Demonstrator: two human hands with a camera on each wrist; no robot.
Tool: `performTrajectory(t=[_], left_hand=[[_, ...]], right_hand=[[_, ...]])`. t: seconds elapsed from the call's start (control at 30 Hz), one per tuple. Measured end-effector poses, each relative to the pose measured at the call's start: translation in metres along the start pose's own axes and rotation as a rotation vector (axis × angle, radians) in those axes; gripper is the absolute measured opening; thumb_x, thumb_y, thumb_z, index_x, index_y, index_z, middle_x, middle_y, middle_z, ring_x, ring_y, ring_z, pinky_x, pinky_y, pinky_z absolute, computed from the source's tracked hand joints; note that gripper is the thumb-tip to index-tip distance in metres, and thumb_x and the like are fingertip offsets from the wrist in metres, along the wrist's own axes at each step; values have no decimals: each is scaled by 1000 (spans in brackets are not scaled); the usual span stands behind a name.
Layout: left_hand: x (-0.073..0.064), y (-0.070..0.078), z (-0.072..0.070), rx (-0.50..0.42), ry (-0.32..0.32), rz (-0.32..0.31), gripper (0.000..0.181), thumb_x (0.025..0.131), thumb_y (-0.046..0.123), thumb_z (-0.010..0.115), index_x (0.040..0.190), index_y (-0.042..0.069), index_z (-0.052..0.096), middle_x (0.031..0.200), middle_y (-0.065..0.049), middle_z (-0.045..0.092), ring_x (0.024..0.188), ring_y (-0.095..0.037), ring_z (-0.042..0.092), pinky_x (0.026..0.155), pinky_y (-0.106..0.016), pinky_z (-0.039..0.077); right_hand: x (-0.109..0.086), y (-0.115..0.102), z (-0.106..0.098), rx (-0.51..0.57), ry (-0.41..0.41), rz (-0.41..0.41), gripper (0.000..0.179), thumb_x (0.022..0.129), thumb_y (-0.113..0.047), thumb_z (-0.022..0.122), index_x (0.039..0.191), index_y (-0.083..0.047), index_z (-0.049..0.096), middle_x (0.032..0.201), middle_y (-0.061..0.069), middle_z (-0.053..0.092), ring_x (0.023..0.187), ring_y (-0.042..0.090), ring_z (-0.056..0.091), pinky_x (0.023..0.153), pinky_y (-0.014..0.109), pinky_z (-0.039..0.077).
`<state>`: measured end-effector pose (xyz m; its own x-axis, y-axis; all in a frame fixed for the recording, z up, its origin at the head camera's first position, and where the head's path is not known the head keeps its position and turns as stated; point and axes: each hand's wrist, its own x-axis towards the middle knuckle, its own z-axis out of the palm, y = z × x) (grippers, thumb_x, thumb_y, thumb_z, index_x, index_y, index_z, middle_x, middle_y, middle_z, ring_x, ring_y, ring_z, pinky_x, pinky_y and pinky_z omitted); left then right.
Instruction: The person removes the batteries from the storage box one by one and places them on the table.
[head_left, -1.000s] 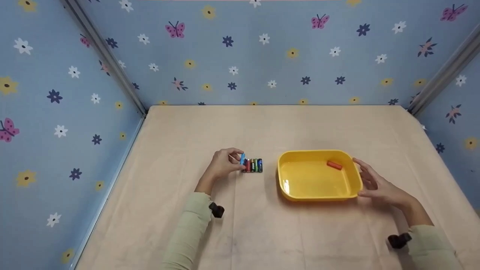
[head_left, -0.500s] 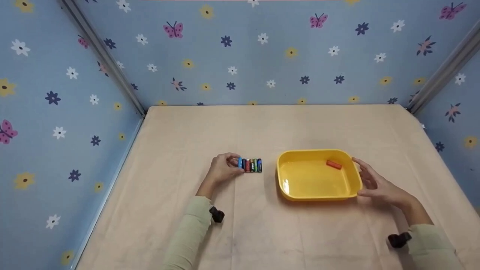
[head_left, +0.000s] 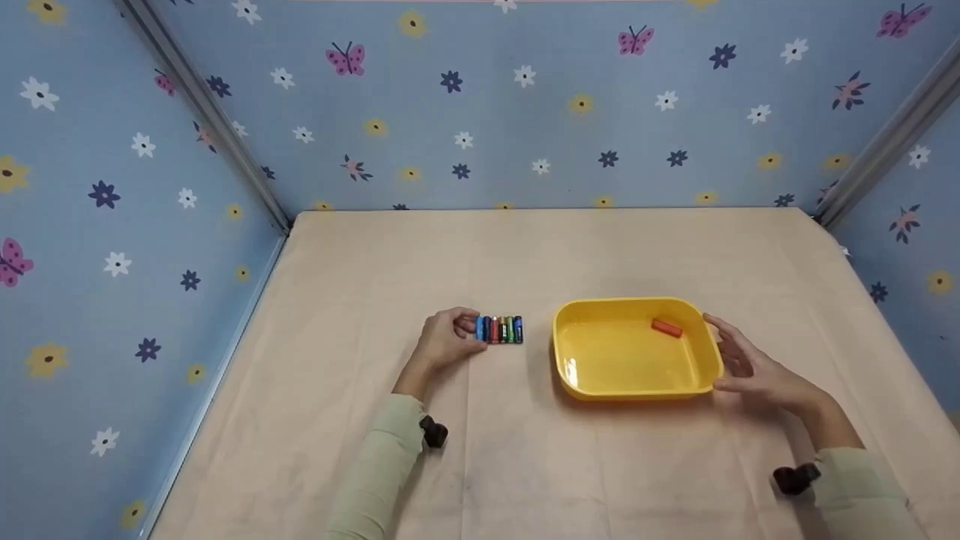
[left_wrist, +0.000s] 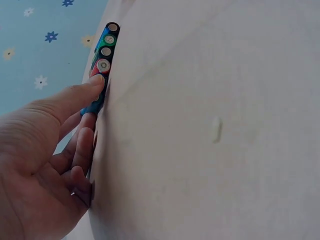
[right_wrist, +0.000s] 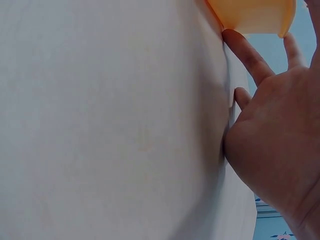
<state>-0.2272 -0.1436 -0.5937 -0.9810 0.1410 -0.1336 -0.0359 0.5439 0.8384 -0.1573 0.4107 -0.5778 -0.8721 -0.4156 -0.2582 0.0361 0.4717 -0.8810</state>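
Note:
A row of several batteries [head_left: 503, 330] lies side by side on the cloth, in mixed colours; the left wrist view shows their round metal ends. At the row's left end is a light-blue battery [head_left: 480, 328], which my left hand [head_left: 444, 339] pinches between thumb and fingers at its two ends. To the right stands a yellow plastic bin [head_left: 622, 382] with one orange-red battery-shaped stick [head_left: 667, 328] lying in it. My right hand [head_left: 765, 379] rests its outstretched fingers and thumb against the bin's right wall, seen also in the right wrist view.
A beige cloth [head_left: 420, 259] covers the table. Blue flowered panels [head_left: 495, 112] rise behind and at both sides, with grey metal posts [head_left: 210, 120] at the corners.
My left hand has lowered the light-blue battery from a slight tilt above the row to lie against its left end. The right hand and bin have stayed in place.

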Motion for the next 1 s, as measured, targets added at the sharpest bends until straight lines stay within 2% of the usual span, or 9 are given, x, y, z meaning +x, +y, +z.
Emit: performTrajectory(t=[0.13, 0.23, 0.33, 0.5, 0.63, 0.7, 0.8, 0.87, 1.0], left_hand=[[1, 0, 1, 12, 7, -8, 55, 87, 3, 94, 139, 3, 76, 116, -15, 80, 98, -19, 70, 93, -36, 61], [0, -2, 2, 21, 15, -8, 54, 87, 2, 94, 138, 3, 76, 115, -14, 80, 96, -18, 69, 90, -34, 60], [0, -9, 5, 25, 25, 5, 53, 87, 2, 94, 137, 3, 77, 112, -13, 81, 93, -16, 68, 87, -31, 58], [-3, -9, 4, 19, 29, 28, 52, 87, 2, 94, 136, 0, 77, 112, -14, 81, 93, -16, 67, 85, -28, 56], [-3, -8, 3, 25, 34, 32, 52, 88, 2, 93, 137, 0, 76, 112, -13, 81, 92, -14, 67, 83, -25, 55], [-3, -7, 3, 30, 33, 36, 53, 88, 3, 93, 138, 0, 76, 112, -13, 81, 91, -14, 67, 83, -26, 55], [-3, -5, 2, 24, 22, 36, 55, 88, 3, 92, 140, 1, 75, 114, -14, 80, 94, -16, 67, 87, -29, 56], [-4, -2, 1, 23, 13, 43, 57, 88, 2, 92, 142, 0, 73, 116, -15, 80, 95, -18, 67, 89, -31, 57], [-6, 2, -1, 13, 8, 33, 59, 89, 3, 92, 145, 1, 71, 118, -14, 79, 98, -19, 66, 92, -35, 57]], right_hand=[[2, 1, 1, 1, 1, -12, 108, 103, -15, 78, 183, -36, 7, 191, 21, 10, 174, 50, 17, 141, 50, 26], [2, 3, 2, 13, -1, -30, 108, 104, -13, 77, 183, -34, 7, 190, 23, 12, 173, 28, 30, 130, 85, 11], [1, 4, 4, 10, -1, -34, 107, 104, -14, 77, 183, -34, 7, 189, 25, 15, 169, 18, 35, 128, 89, 11], [1, 3, 5, 2, 0, -36, 108, 103, -17, 77, 183, -34, 6, 188, 26, 17, 169, 54, 23, 126, 90, 13], [0, 4, 5, -3, 2, -38, 107, 104, -16, 77, 183, -34, 7, 189, 23, 14, 163, 3, 35, 129, 87, 13], [0, 4, 5, -14, 5, -34, 107, 104, -16, 77, 183, -35, 8, 191, 20, 11, 152, -16, 33, 140, 64, 23], [-1, 3, 3, -36, 5, -31, 107, 104, -15, 77, 183, -35, 8, 192, 18, 8, 169, 4, 32, 135, 31, 34], [-1, 2, 2, -38, 7, -24, 107, 104, -16, 78, 183, -35, 8, 192, 17, 6, 177, 32, 23, 135, 31, 33], [0, 1, 1, -25, 6, -21, 109, 103, -17, 78, 183, -34, 6, 192, 19, 3, 172, 61, 6, 134, 77, 15]])
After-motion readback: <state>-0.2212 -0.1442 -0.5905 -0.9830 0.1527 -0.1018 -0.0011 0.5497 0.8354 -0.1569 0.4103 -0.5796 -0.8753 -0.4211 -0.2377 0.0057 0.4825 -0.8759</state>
